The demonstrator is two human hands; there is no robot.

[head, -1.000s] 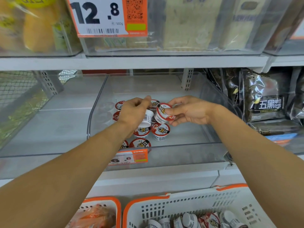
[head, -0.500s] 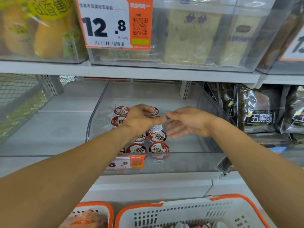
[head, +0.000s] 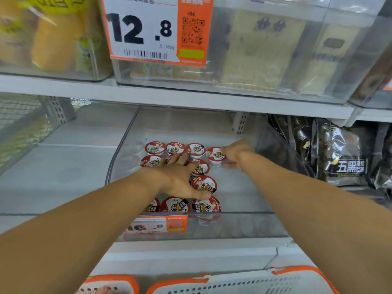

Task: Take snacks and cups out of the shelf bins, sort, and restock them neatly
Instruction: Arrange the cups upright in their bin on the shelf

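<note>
Shop shelving: left hand [head: 180, 179] flat on cups [head: 204, 184] (clear bin [head: 244, 228]); right hand [head: 235, 153] pinches one.

Small white cups with red-and-white foil lids, each printed with a tiger face, are sitting upright in rows on the floor of a clear plastic shelf bin [head: 244, 228]. Three are standing along the back, with a fourth cup [head: 216, 154] just to their right, slightly apart from the row. More are standing in the middle, one cup [head: 204, 184] tilting so its lid is facing forward. Three more are lining up against the bin's front wall, the centre cup [head: 175, 205] among them.
</note>
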